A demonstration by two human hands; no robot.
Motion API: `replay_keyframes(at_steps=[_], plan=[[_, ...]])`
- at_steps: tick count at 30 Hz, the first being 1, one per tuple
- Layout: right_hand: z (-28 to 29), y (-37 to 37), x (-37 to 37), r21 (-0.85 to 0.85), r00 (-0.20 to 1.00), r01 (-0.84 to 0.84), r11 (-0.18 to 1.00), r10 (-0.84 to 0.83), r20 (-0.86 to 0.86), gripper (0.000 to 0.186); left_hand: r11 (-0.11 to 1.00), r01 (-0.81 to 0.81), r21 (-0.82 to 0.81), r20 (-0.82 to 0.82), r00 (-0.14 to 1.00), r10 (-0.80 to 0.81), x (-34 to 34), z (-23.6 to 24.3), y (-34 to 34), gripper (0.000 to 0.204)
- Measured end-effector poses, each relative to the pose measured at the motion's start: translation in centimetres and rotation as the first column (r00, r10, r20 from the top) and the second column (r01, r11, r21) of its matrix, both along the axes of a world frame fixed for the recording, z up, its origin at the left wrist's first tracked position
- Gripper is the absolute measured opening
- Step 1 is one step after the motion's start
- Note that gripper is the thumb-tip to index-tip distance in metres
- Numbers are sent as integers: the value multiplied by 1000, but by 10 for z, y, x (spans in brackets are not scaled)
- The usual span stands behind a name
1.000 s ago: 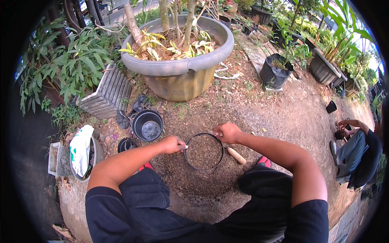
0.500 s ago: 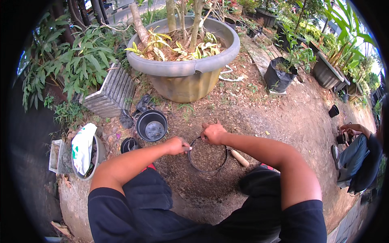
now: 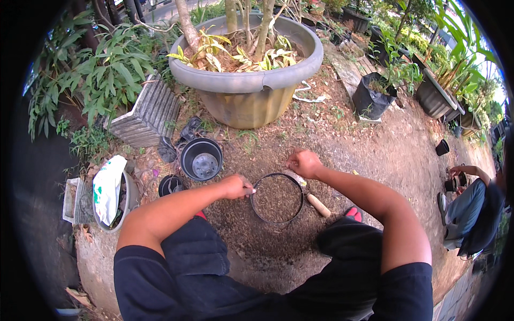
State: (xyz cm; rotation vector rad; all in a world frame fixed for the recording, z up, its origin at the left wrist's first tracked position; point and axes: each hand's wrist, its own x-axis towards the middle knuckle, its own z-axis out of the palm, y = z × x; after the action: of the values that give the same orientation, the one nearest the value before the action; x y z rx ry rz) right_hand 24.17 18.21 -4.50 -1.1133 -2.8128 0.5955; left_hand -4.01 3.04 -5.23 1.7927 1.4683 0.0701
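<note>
In front of me a black round rim (image 3: 256,207) encloses brown soil (image 3: 277,198). My left hand (image 3: 235,186) is closed, fingertips pinched at the rim's left edge with a small pale bit at their tip. Beyond the rim's far right edge, my right hand (image 3: 304,163) is closed with its fingers curled down. Whatever it may hold is hidden. Just below that hand lies a small pale yellowish bit (image 3: 302,181). A short tan wooden cylinder (image 3: 318,205), like a tool handle, rests right of the rim.
An empty-looking black pot (image 3: 201,159) stands left of my hands, beside a smaller black pot (image 3: 172,185). A huge grey planter (image 3: 243,107) stands ahead. Far left, a white bag (image 3: 108,188) lies over a round pot. Another person (image 3: 467,206) crouches at the right.
My right hand has left the rim, moving right and slightly away from me. The left hand stays at the rim's left edge. The pale yellowish bit now shows beside the rim.
</note>
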Motion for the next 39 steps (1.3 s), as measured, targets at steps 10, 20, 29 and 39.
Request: replay_keyframes(at_steps=[10,20,29,39], plan=[[-51,-39,88,-171,746,85,982,52,664,48,999,7,-53,2,1000,-7,-1,3,-1,37],[-86,-63,128,-211,866,365,907,-249,433,60,999,-26,-32,64,998,28,2,3,-2,34],[-62,-30,153,69,818,428,901,-418,394,59,1000,12,-5,8,1000,-12,0,2,-3,34],[-104,-85,167,-417,833,543,729,-405,377,55,1000,9,11,73,997,-10,0,-4,-2,32]])
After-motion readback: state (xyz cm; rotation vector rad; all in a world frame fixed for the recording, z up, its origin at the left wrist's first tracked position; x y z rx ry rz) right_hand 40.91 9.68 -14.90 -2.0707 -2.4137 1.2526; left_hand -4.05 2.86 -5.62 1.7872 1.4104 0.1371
